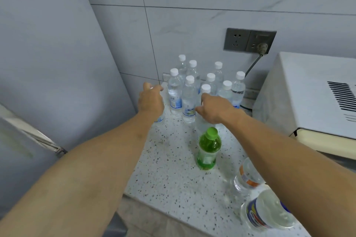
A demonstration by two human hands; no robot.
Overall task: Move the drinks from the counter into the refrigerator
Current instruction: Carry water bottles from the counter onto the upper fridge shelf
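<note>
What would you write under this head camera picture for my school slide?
Both hands, left hand and right hand, grasp water bottles on the speckled counter, behind a green bottle.

Left hand (151, 100) hides its bottle (159, 119); grip cannot be told

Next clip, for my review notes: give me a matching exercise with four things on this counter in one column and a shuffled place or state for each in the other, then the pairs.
Things:
1. green bottle
2. left hand
3. microwave
4. orange-labelled bottle

Places or states:
A. at the counter's right edge, below the wall socket
B. standing alone, in front of the white-capped cluster
C. partly hidden by the right forearm, near the front
D. over a bottle at the cluster's left edge

Pairs: 1-B, 2-D, 3-A, 4-C
</note>
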